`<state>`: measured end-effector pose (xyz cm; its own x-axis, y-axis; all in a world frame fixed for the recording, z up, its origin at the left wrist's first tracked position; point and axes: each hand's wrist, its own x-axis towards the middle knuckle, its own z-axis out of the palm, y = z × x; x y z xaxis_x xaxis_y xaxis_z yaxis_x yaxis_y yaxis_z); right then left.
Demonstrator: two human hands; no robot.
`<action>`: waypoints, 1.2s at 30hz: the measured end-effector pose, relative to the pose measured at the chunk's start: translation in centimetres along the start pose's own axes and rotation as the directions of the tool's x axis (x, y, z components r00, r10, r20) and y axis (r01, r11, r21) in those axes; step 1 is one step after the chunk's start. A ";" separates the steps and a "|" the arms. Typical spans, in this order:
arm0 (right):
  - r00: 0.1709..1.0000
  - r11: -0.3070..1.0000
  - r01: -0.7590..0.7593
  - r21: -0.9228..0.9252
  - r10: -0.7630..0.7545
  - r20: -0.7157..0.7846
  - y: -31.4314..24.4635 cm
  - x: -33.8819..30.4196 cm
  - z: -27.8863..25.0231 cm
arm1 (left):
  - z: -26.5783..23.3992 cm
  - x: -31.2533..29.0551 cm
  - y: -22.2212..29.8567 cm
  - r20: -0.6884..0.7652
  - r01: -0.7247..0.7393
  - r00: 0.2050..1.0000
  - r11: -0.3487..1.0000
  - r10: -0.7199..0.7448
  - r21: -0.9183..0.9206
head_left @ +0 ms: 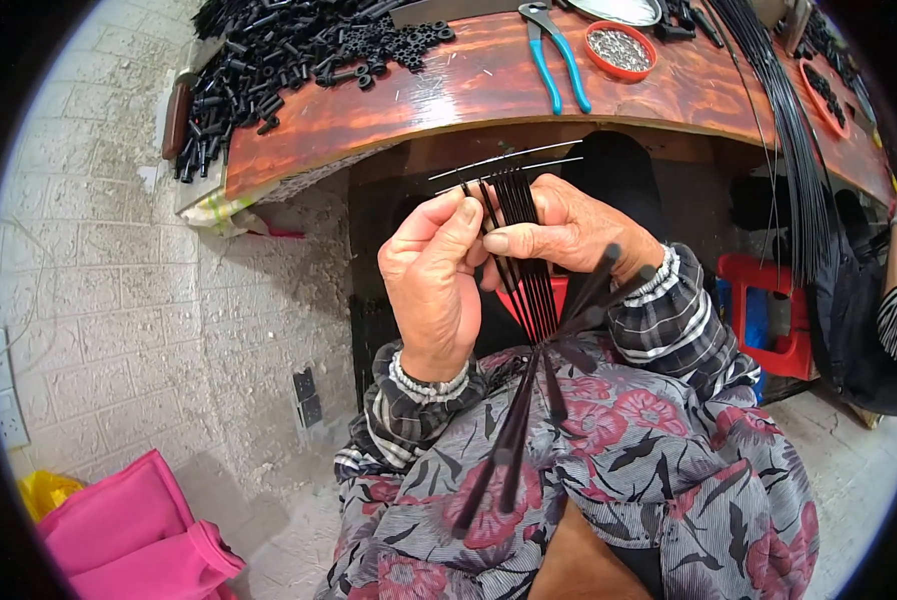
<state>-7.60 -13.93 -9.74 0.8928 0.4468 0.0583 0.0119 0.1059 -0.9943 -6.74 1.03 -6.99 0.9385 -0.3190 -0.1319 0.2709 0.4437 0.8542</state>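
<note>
Black rods [537, 310] fan above a floral garment [658, 412], left hand [433, 270] pinching at their edge, right hand [565, 230] clasping the bundle. Likely light, springy and slick, they suit a fingertip grip near the top.

The sleeved left forearm [393, 412] and right forearm [676, 322] angle inward from the near side. The left grip [430, 275] stands upright, fingers curled, thumb [456, 232] raised against the forefinger. The right grip [580, 228] reaches in from the right, thumb [528, 241] pointing left. The 2 grips pinch close together.
</note>
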 end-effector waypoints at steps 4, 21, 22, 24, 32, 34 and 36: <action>0.998 0.995 0.052 -0.085 -0.054 -0.014 -0.7 0.3 -0.2 | 0.9 -0.3 0.5 -0.135 0.049 0.990 0.994 -0.035 0.102; 0.986 0.977 -0.149 0.154 0.158 -0.049 -0.7 0.3 1.5 | -1.2 1.2 -0.9 -0.069 -0.105 0.993 0.992 0.100 -0.067; 0.984 0.974 -0.161 0.159 0.170 -0.049 -0.8 0.2 1.4 | -1.1 1.2 -0.9 -0.066 -0.088 0.994 0.992 0.083 -0.088; 0.984 0.977 -0.163 0.140 0.171 -0.052 -0.8 0.1 1.1 | -0.3 1.4 -0.6 -0.104 -0.061 0.993 0.994 0.052 -0.086; 0.976 0.959 -0.203 0.199 0.215 -0.044 -0.8 -0.1 0.8 | -3.2 2.9 1.2 0.017 -0.063 0.998 0.987 0.061 0.149; 0.975 0.964 -0.200 0.172 0.214 -0.067 -0.5 -0.3 0.4 | -5.5 5.1 3.1 -0.007 -0.123 0.992 0.969 0.127 0.214; 0.979 0.964 -0.174 0.198 0.191 -0.069 -0.2 -0.7 0.0 | -7.5 9.0 5.8 -0.108 -0.296 0.934 0.905 0.342 0.307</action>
<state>-8.27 -14.26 -9.53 0.9074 0.3966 -0.1391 -0.2335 0.2005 -0.9515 4.93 7.02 -6.98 0.9919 -0.0555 0.1145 -0.0982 0.2382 0.9662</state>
